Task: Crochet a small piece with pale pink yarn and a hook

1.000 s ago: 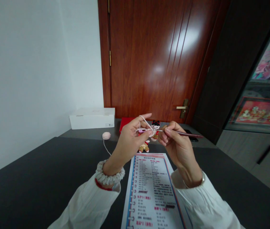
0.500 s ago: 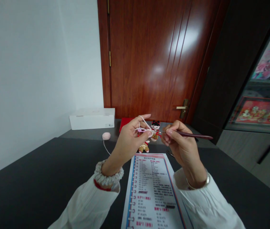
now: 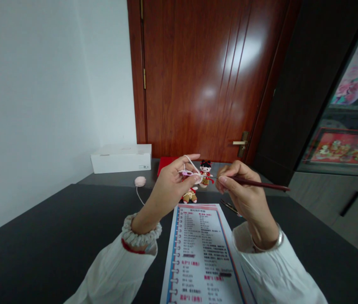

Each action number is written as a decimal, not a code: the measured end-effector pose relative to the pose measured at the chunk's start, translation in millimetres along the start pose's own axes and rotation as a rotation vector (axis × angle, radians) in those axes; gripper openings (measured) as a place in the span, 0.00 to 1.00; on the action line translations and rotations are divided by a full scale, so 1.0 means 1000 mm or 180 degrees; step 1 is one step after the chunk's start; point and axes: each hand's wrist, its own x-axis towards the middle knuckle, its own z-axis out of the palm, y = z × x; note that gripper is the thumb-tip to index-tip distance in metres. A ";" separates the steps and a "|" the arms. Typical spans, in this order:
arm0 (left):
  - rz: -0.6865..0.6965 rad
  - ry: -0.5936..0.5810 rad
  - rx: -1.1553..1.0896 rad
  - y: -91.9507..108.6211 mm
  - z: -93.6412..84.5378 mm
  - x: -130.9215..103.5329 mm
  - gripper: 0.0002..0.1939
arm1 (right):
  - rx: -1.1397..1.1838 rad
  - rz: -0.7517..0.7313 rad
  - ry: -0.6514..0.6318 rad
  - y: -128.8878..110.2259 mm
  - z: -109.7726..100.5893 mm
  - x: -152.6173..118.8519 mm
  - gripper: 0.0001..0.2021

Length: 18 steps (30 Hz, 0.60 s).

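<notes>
My left hand (image 3: 173,185) pinches a small pale pink crochet piece (image 3: 199,179) between thumb and fingers. A strand of yarn (image 3: 192,164) runs over its raised index finger, and a purple stitch marker (image 3: 185,172) hangs by the work. My right hand (image 3: 240,185) grips a crochet hook (image 3: 261,183) with a dark red handle, held nearly level. The hook's thin metal shaft points left to the crochet piece; its very tip is too small to make out. Left of my left hand lies a pale pink yarn ball (image 3: 140,181), its strand trailing toward my wrist.
Behind my hands are two crocheted dolls, one black-haired (image 3: 205,169) and one partly hidden (image 3: 190,195). A printed pattern sheet (image 3: 202,253) lies below. Small scissors (image 3: 229,207) rest by my right hand. A white box (image 3: 121,158) and a red object (image 3: 165,164) stand farther back.
My right hand has shifted slightly right with the crochet hook, whose handle now reaches farther right. More of the scissors shows. My left hand stays nearly in place.
</notes>
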 end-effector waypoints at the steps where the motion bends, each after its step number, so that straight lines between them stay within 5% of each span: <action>1: -0.0005 -0.0003 -0.0002 0.000 0.000 0.000 0.22 | -0.0035 -0.0007 -0.0008 0.000 -0.001 0.000 0.07; 12: -0.0080 -0.0139 -0.0064 -0.003 -0.002 0.000 0.20 | -0.0264 0.0053 -0.0146 -0.003 -0.003 -0.001 0.07; 18: -0.0114 -0.0229 -0.0082 -0.002 -0.002 0.001 0.20 | 0.0708 0.0437 -0.0030 0.003 0.006 0.003 0.08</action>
